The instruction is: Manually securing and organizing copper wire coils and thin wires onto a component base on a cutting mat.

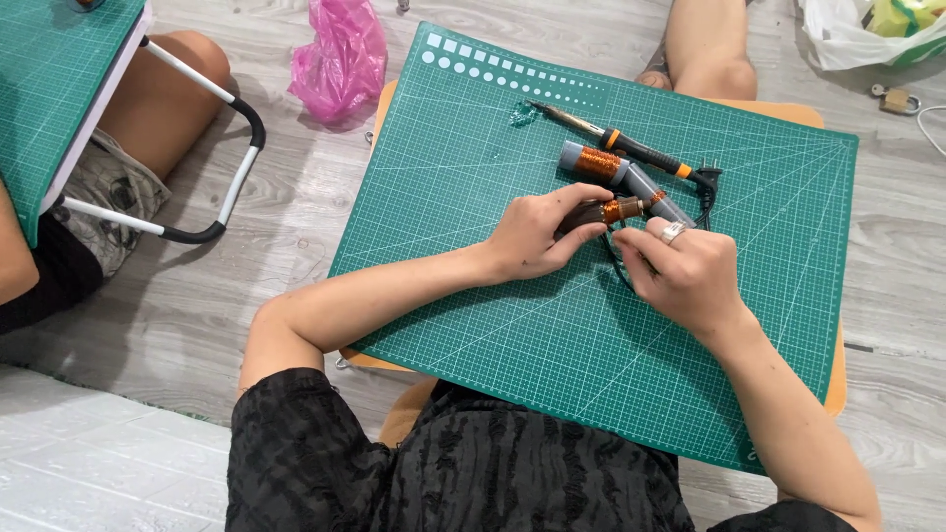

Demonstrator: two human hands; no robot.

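Head view. Count: one green cutting mat [493, 325], one soldering iron [631, 148], two grey tubes wound with copper wire, one pink plastic bag [340, 61], one padlock [895, 99].

My left hand [532, 234] is closed around the dark end of the nearer wound tube [616, 210], thumb and fingers pinching it. My right hand [685, 271], a ring on one finger, is curled at the tube's other end; I cannot tell whether it grips the tube or the black cord beneath it. This tube sits just past the mat's centre, toward the far edge. The second wound tube [611, 169] lies flat just beyond it, apart from both hands. The soldering iron lies slantwise beyond that, near the far edge, its black cord looping down under my right hand.

Open room: the mat's near half and left side carry nothing but my forearms. The mat overhangs a wooden board [836, 379] at the right edge.

Materials: gridded matt mat; shiny copper windings; orange-and-black iron handle; grey plank floor [197, 305]. Another person's knee [177, 89] shows at far left.
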